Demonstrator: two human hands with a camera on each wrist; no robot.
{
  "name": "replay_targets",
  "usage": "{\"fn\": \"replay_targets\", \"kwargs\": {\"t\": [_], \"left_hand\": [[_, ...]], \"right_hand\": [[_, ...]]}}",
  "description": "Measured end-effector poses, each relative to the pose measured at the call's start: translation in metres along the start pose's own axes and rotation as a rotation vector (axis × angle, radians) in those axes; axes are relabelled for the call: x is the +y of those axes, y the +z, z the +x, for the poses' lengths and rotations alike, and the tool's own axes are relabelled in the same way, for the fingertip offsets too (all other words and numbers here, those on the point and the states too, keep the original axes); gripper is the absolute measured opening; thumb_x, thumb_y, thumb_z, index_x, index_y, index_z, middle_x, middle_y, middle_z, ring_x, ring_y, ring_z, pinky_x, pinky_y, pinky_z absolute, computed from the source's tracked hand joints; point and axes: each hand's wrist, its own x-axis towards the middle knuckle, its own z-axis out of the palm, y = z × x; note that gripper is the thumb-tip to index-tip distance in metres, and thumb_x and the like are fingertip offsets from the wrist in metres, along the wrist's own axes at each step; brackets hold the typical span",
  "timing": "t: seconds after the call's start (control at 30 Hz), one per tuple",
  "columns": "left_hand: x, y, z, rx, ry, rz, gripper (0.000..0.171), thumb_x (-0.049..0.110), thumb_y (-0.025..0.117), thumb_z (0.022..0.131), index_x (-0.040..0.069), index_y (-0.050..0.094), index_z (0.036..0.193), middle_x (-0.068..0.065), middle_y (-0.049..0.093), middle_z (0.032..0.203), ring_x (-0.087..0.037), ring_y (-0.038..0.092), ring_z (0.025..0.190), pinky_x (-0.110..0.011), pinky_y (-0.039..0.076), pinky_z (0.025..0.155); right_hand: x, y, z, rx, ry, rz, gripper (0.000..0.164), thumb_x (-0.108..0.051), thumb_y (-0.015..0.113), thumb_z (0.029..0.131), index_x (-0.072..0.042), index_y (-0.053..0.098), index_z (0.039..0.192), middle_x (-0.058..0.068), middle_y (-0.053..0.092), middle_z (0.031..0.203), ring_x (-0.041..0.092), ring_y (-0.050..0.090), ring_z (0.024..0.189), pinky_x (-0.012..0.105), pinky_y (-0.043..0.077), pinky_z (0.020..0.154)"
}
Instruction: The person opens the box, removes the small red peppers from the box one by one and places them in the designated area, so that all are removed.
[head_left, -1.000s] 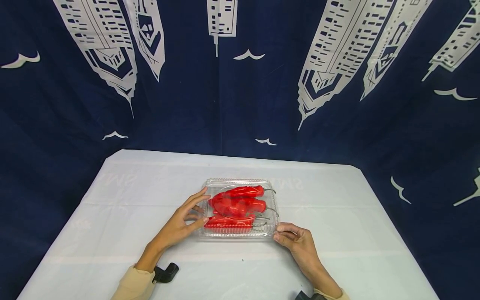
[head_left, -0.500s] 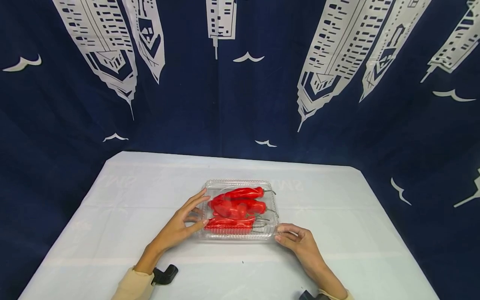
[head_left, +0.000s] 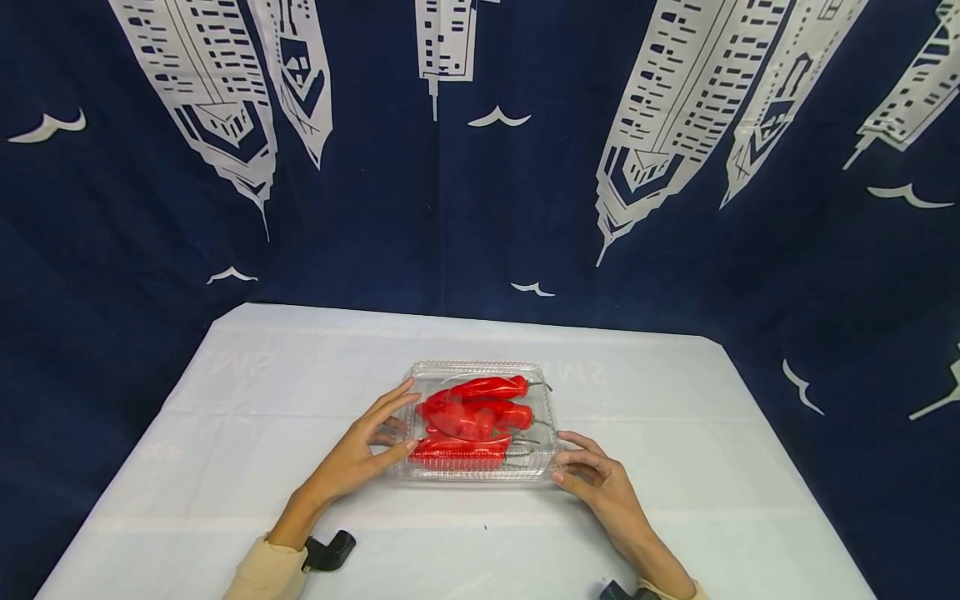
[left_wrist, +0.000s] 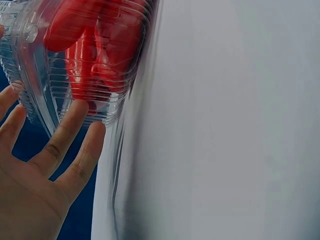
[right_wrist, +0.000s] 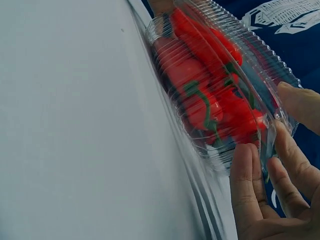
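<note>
Head view, box: the clear box (head_left: 480, 367) sits flat mid-table, its lid lying over the peppers (head_left: 472, 421); whether the lid is latched cannot be told
Peppers: red, lying side by side inside, stems towards the right end
Left hand: the left hand (head_left: 356, 454) is spread along the box's left end, fingertips and thumb at the wall
Right hand: the right hand (head_left: 603, 483) has its fingers parted and softly bent, tips at the near right corner, not wrapped around it
Table: the white table (head_left: 675, 417) bears the box, with a blue curtain (head_left: 480, 217) behind
Left wrist view, fingers: spread wide, tips against the ribbed wall and rim; how hard they press does not show
Wall: thin, ribbed plastic that could well buckle if the left hand squeezed more than the right, and a buckled wall might spring the lid
Right wrist view, corner: fingertips are placed about the rim and end wall, none visibly curled underneath
Slip: with contact only at the tips, smooth plastic could slide from either hand if the box were raised
Tilt: uneven lifting would likely send the peppers sliding to one end, making that side heavier
</note>
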Motion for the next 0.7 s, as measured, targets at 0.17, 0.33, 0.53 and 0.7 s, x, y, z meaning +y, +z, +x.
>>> {"fn": "replay_targets", "kwargs": {"t": [0.17,0.33,0.53,0.7], "left_hand": [[0.001,-0.001,0.000,-0.004,-0.002,0.001,0.065,0.019,0.069,0.095,0.013,0.041,0.153,-0.007,0.020,0.167,-0.030,0.059,0.112,-0.033,0.056,0.088],[0.001,0.000,0.001,0.003,-0.012,0.004,0.065,0.019,0.070,0.094,0.014,0.041,0.153,-0.004,0.021,0.167,-0.027,0.060,0.111,-0.032,0.056,0.088],[-0.001,0.001,0.001,0.004,-0.004,0.004,0.064,0.019,0.069,0.094,0.016,0.042,0.153,-0.003,0.022,0.167,-0.025,0.059,0.110,-0.032,0.057,0.086],[-0.001,0.000,0.000,0.006,-0.006,0.007,0.063,0.019,0.069,0.095,0.018,0.042,0.152,-0.001,0.022,0.166,-0.024,0.059,0.110,-0.032,0.057,0.086]], "right_hand": [[0.003,-0.002,0.002,-0.007,-0.057,-0.033,0.024,-0.011,0.073,0.090,0.004,0.069,0.109,0.007,0.041,0.151,0.013,0.061,0.111,0.023,0.054,0.089],[0.003,-0.004,0.003,-0.036,-0.102,-0.049,0.024,-0.011,0.072,0.091,0.003,0.069,0.111,0.009,0.040,0.153,0.011,0.057,0.118,0.023,0.052,0.093],[0.007,-0.011,0.004,-0.099,-0.191,-0.051,0.023,-0.005,0.059,0.097,0.001,0.069,0.116,0.010,0.042,0.154,0.008,0.056,0.122,0.027,0.053,0.090],[0.011,-0.016,0.009,-0.158,-0.304,-0.049,0.025,0.004,0.052,0.096,0.004,0.068,0.116,0.015,0.043,0.152,0.006,0.059,0.120,0.028,0.056,0.085]]}}
